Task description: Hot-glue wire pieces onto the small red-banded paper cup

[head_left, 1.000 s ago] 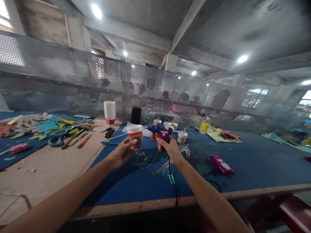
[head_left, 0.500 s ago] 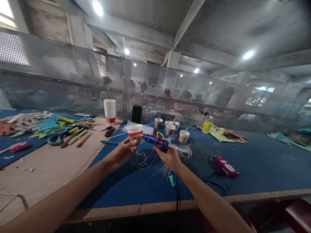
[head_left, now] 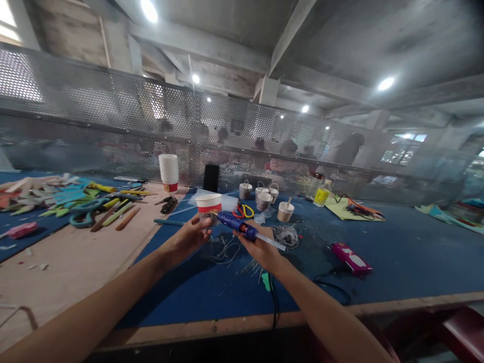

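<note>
we see the left hand (head_left: 188,238) wrapped around a paper cup (head_left: 208,208), white with a red band under the rim, lower part darker and blurry. it is lifted above the blue mat (head_left: 397,252), mid-table. the right hand (head_left: 260,247) grips a blue glue gun (head_left: 237,226), laid sideways, nozzle right at the cup's side, clear stick poking out the back. black cord (head_left: 273,297) drops off the table edge. behind: small cups with wire handles (head_left: 263,197), scissors (head_left: 244,210), stack of white cups (head_left: 169,172), pink box (head_left: 350,257), wire tangle (head_left: 286,235).
</note>
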The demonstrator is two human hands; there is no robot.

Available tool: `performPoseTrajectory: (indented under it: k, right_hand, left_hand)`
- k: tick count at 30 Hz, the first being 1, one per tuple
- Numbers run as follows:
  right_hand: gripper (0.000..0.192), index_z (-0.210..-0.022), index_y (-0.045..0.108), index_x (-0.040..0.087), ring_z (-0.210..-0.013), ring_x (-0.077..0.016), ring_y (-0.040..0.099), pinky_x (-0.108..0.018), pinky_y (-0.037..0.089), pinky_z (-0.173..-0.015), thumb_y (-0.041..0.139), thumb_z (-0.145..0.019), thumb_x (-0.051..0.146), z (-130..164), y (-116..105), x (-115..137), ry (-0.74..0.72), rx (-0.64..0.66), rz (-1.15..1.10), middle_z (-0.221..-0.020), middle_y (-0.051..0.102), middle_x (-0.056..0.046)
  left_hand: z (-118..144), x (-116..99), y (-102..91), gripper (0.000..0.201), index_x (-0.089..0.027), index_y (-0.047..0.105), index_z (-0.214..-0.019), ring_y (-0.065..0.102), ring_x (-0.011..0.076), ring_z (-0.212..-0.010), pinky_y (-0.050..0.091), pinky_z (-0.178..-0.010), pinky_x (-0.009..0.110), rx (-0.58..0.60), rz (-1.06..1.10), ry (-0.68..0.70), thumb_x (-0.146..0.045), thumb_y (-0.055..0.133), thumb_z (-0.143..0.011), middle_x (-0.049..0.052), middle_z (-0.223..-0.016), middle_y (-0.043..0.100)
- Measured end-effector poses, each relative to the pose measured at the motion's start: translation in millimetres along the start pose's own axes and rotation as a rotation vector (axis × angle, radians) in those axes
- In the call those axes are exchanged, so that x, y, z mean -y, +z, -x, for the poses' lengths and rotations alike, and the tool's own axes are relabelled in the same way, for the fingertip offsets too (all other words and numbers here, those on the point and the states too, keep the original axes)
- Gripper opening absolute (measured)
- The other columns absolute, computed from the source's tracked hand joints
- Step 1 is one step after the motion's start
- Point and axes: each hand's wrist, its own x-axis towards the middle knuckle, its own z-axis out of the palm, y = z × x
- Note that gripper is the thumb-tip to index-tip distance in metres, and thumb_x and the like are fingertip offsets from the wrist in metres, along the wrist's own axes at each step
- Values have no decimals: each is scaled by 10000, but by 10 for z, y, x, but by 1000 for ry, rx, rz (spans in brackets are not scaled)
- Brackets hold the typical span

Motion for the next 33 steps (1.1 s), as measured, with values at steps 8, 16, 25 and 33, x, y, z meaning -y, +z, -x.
performPoseTrajectory:
  k: [8,16,25,33]
  right_hand:
    - [256,-967,670,245,-646,-192,614,-281,403,-594,584,-964,486,20,46,-103,-6,0,127,-775,681,-34]
    - [206,-983,648,226,-619,-173,632,-251,383,-554,583,-972,421,16,37,-85,-57,-8,214,-745,684,-13]
    - [176,-982,630,214,-646,-164,661,-236,411,-573,585,-979,383,21,23,-53,-134,-24,252,-793,710,-18]
    - [172,-980,627,213,-638,-163,649,-242,418,-579,584,-984,380,22,15,-54,-121,-6,264,-762,693,-9]
  left_hand:
    - [-16,13,-4,360,-175,754,-1001,586,85,-592,482,-522,177,1,-20,5,-159,899,-672,21,-840,696]
    - [-33,27,-28,387,-157,727,-1022,594,78,-602,491,-528,165,5,-21,20,-152,900,-676,10,-837,674]
    - [-12,17,1,394,-148,722,-1030,607,82,-590,505,-529,168,11,-36,30,-149,902,-680,20,-829,688]
    - [-38,37,-41,433,-156,726,-1047,601,76,-607,508,-537,162,23,-64,39,-186,922,-663,17,-851,686]
